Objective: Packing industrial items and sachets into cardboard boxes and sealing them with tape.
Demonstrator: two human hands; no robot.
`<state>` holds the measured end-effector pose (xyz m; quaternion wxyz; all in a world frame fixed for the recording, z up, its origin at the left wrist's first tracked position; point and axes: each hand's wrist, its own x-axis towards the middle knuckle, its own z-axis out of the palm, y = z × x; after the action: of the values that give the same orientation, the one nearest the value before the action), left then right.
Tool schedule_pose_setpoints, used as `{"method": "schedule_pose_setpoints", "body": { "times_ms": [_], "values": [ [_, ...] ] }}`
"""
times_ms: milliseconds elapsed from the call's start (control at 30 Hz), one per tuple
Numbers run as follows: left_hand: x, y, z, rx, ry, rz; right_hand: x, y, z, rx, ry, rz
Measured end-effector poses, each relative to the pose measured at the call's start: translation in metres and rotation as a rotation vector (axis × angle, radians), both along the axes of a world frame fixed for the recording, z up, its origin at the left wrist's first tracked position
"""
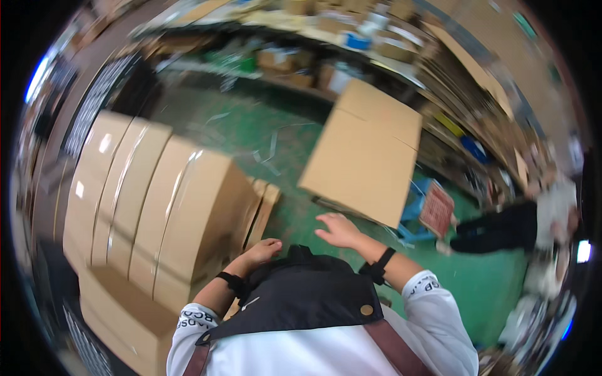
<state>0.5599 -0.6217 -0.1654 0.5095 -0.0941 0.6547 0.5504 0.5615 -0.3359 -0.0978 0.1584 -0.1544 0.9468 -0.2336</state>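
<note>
My left hand [263, 250] is in front of my body at the right side of a row of large taped cardboard boxes [144, 188]. It holds nothing I can see, and its fingers are loosely extended and slightly blurred. Farther right, my right hand [340, 230] is open, thumb and fingers apart, with nothing in it. It is nearest to the lower left edge of a large flat piece of cardboard [370, 150], and a gap shows between them. What supports the flat cardboard is mostly hidden under it.
An open carton [125, 313] stands at the lower left. Beyond the cardboard runs a cluttered workbench [295, 28]. At the right are a blue stool [414, 235] with a reddish seat and another person [508, 225]. Strips of scrap lie on the green floor [244, 125].
</note>
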Motion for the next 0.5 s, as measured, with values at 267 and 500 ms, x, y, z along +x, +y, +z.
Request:
{"method": "schedule_pose_setpoints", "body": {
  "times_ms": [267, 500],
  "values": [
    [-0.206, 0.232, -0.064, -0.486, 0.754, -0.345, 0.179, 0.169, -0.179, -0.019, -0.144, -1.509],
    [-0.337, 0.321, -0.135, -0.647, 0.921, -0.434, 0.054, 0.090, -0.188, -1.675, -0.560, -1.850]
  ]
}}
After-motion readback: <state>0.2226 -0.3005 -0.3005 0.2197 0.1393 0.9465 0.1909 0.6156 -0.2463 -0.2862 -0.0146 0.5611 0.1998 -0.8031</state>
